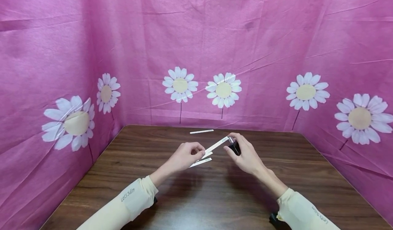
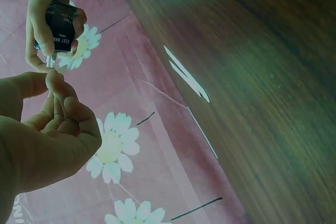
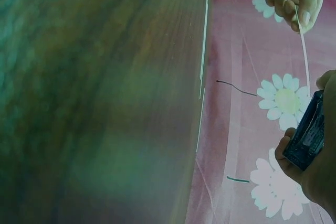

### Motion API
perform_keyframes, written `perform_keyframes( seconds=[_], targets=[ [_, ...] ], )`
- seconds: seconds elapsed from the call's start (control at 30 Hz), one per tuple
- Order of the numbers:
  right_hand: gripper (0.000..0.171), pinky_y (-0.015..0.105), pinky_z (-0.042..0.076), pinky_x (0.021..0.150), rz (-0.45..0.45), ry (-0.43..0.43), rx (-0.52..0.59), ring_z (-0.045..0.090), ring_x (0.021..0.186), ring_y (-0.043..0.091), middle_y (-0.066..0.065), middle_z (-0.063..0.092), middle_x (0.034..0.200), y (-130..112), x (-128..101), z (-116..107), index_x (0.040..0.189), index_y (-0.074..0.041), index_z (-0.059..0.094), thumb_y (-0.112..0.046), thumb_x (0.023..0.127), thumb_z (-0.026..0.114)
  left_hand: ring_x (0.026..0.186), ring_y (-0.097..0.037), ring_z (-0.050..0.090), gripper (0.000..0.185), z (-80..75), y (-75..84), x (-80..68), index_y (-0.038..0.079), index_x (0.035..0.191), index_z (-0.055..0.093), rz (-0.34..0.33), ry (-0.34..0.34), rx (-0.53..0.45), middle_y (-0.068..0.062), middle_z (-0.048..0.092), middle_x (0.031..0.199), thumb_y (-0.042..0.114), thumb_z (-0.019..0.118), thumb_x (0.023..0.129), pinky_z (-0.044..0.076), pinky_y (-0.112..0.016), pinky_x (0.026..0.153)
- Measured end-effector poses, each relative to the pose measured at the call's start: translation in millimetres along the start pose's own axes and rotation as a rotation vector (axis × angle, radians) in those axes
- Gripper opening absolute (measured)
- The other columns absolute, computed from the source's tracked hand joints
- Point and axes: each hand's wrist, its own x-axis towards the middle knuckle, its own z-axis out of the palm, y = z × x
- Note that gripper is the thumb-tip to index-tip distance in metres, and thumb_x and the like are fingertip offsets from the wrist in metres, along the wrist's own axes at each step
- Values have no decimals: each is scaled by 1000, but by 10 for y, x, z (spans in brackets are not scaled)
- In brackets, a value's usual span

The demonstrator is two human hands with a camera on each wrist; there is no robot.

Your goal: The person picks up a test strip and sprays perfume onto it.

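Observation:
Between thumb and fingertips, my left hand [image 1: 185,156] pinches one end of a white paper test strip [image 1: 216,146]. The strip slants up to the right, its printed far end close to the silver spray head of a small black perfume bottle [image 1: 236,149]. My right hand [image 1: 247,156] grips that bottle, with the index finger up at the spray head. White lettering shows on the dark bottle [image 2: 61,27] in the left wrist view. In the right wrist view the held strip [image 3: 305,56] runs down toward the bottle [image 3: 307,137]; whether they touch I cannot tell.
Below the left hand, more white strips [image 1: 202,162] lie on the brown wooden table [image 1: 190,202]. Another strip [image 1: 201,131] lies near the table's back edge. A pink curtain [image 1: 196,35] with white daisies surrounds the table at the back and sides.

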Motion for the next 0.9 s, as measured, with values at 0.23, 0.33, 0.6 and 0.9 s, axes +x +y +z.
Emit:
perform_keyframes(
  seconds=[0.23, 0.33, 0.6, 0.9],
  targets=[
    [46, 45, 49, 81, -2, 3, -13, 59, 99, 20, 3, 61, 114, 7, 3, 7, 133, -19, 53, -32, 94, 73, 69, -16, 60, 11, 19, 16, -5, 9, 100, 74, -20, -14, -8, 6, 65, 75, 17, 67, 98, 45, -27, 61],
    [46, 46, 49, 82, 4, -2, -19, 60, 102, 21, 4, 61, 115, 10, -3, 11, 133, -19, 53, -34, 95, 73, 69, -17, 60, 8, 31, 16, -10, 13, 99, 74, -27, -11, -5, 6, 66, 75, 17, 67, 98, 46, -28, 61],
    [44, 42, 47, 75, 32, -35, -46, 56, 89, 17, -1, 59, 108, 19, -9, 13, 132, -23, 54, -36, 94, 73, 65, -11, 58, 8, 53, 12, -4, 13, 99, 74, -20, -12, -4, 7, 66, 74, 17, 67, 98, 45, -28, 59],
    [41, 41, 46, 73, 13, -49, -59, 54, 84, 17, -3, 57, 101, 32, -16, 29, 128, -22, 55, -35, 93, 73, 66, -12, 58, 13, 58, 5, -7, 11, 100, 75, -15, -20, -20, 8, 64, 73, 20, 66, 98, 45, -28, 59]
  ],
)
